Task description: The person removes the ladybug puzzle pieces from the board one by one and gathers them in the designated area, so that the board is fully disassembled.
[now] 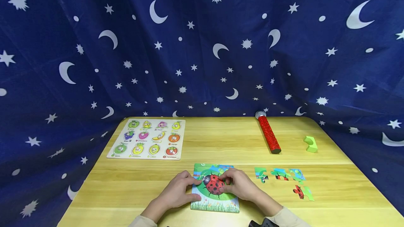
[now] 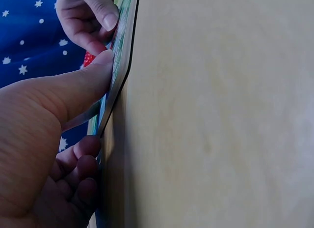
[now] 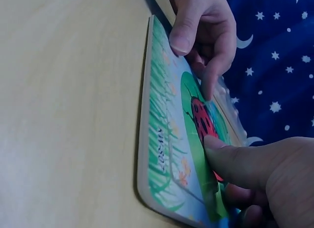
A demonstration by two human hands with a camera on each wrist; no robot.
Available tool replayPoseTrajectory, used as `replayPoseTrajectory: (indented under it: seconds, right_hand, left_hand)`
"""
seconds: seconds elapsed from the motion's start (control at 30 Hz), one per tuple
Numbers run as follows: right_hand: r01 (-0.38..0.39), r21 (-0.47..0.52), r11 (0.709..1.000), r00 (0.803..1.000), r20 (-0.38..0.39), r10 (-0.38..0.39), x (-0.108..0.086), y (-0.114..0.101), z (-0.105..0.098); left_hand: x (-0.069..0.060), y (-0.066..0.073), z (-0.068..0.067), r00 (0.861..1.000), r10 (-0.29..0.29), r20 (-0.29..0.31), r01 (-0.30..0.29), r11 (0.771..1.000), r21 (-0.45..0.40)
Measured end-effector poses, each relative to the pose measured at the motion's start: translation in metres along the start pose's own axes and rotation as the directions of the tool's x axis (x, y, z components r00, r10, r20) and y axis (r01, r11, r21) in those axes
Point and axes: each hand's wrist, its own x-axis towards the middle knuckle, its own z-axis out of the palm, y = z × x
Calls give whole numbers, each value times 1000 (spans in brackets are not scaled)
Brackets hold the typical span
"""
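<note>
A ladybug puzzle board lies flat near the table's front edge. My left hand rests at its left side, thumb and index finger spread and touching the board, as the left hand in the right wrist view also shows. Over the right part of the ladybug, my right hand pinches a puzzle piece; a green part of this piece shows tilted below the thumb. Fingers hide much of it. Loose pieces lie to the right, among them a green one and a red and green one.
A fruit picture board lies at the back left of the table. A red glittery microphone is at the back right, with a light green block to its right. A blue curtain hangs behind.
</note>
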Motion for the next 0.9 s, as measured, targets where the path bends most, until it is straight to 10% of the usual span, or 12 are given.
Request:
replayPoseTrajectory:
  seconds: [0.53, 0.9]
  right_hand:
    - [-152, 258, 954, 988, 66, 139, 1, -1, 0]
    - [-134, 251, 959, 990, 75, 118, 1, -4, -2]
  left_hand:
    - [1, 0, 3, 1000, -8, -2, 8, 1000, 4]
    - [1, 0, 1, 1000, -5, 0, 5, 1000, 7]
